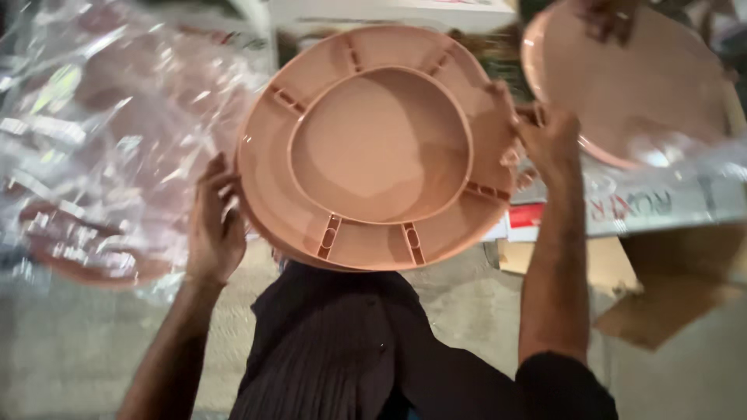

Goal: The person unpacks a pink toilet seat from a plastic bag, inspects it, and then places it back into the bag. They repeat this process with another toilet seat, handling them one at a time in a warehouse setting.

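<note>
Two hands: both up on one round salmon-pink moulded plastic tray (380, 148), raised in front of the camera, underside toward the lens.
Dark garment: black ribbed cloth (342, 350) at 6 o'clock, nearest the lens, below the tray.
Left hand: (214, 225) at 8 o'clock of the tray, fingers curled shut round its outer rim, palm against the edge.
Right hand: (545, 136) at 3 o'clock of the tray, fingers closed on the rim; forearm runs down to a dark sleeve at 5 o'clock.
Tray: centre of view, tilted, raised inner ring with short ribs out to a wide flange. A second edge shows just under it at 6–7 o'clock; cannot tell if that is another piece.
Floor: grey concrete (70, 342), brown cardboard pieces (661, 303) at 4 o'clock.
Clear plastic wrap: crinkled film (117, 132) at 9–10 o'clock, more pink pieces showing through it.
Second disc: another pink round plastic piece (630, 78) at 1–2 o'clock, well behind, another person's hand (607, 19) on its top edge.
White box: (389, 12) at 12 o'clock, farthest back.
</note>
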